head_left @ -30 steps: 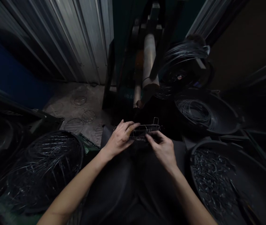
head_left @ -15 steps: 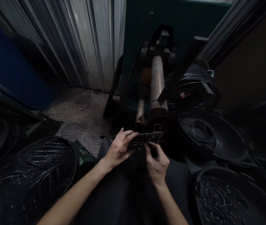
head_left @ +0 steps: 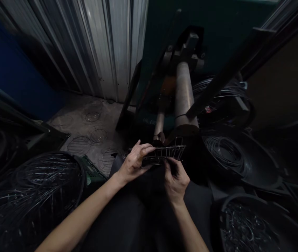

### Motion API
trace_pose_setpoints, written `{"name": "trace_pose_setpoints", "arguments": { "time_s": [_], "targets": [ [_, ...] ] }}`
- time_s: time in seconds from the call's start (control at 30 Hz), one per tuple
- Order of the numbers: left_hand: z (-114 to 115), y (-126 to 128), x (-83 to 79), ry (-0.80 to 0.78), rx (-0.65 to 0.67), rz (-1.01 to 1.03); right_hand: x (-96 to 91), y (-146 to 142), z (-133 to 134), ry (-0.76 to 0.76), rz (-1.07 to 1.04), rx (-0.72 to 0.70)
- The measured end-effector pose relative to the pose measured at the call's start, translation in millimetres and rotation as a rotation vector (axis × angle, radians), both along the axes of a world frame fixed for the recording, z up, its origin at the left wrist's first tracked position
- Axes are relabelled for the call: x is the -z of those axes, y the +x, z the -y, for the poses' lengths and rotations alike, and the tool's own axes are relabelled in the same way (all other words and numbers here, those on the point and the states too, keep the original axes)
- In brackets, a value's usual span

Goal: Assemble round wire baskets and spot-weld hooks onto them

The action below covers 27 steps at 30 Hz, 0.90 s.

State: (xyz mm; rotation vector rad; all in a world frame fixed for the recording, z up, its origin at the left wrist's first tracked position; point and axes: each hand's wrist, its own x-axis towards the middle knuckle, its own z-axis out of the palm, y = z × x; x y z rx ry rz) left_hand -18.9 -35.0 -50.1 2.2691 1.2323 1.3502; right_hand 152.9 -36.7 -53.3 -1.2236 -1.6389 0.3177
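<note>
A small wire basket (head_left: 173, 152) with a squared wire loop rising at its right end is held above my lap, just under the machine's lower electrode arm (head_left: 159, 124). My left hand (head_left: 134, 161) grips the basket's left part, fingers over the top and thumb below. With thumb and fingers pinched together, my right hand (head_left: 177, 178) is at the basket's near lower edge. Whether a loose piece of wire sits in that pinch is too dark to tell. Part of the basket's left side is hidden behind my left hand.
A thick metal cylinder (head_left: 184, 91) juts from the green machine (head_left: 224, 52). Left stands a tub of wire pieces (head_left: 46, 178); several wire rings (head_left: 79, 145) lie on the floor. To the right are a basin with coiled wire (head_left: 223, 152) and a tub of small wire parts (head_left: 248, 224).
The view has shifted slightly, so the machine appears farther right. A dark bar on the machine's right side sits at a different slant. My hands keep the same hold on the basket.
</note>
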Motion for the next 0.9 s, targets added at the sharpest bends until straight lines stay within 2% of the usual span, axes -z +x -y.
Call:
{"name": "trace_pose_setpoints", "arguments": {
  "time_s": [0.5,0.77,0.9],
  "targets": [
    [-11.5,-1.6,-0.5,0.027,0.035,0.045,1.8,-2.0,-8.8,0.083,0.034,0.04],
    [-14.5,-5.2,-1.7,0.052,0.027,0.005,3.6,-2.4,-10.3,0.086,0.026,0.007],
    [-16.8,-4.1,0.1,0.1,0.0,-0.004,4.9,-5.2,-10.7,0.028,-0.018,0.011]
  ]
}}
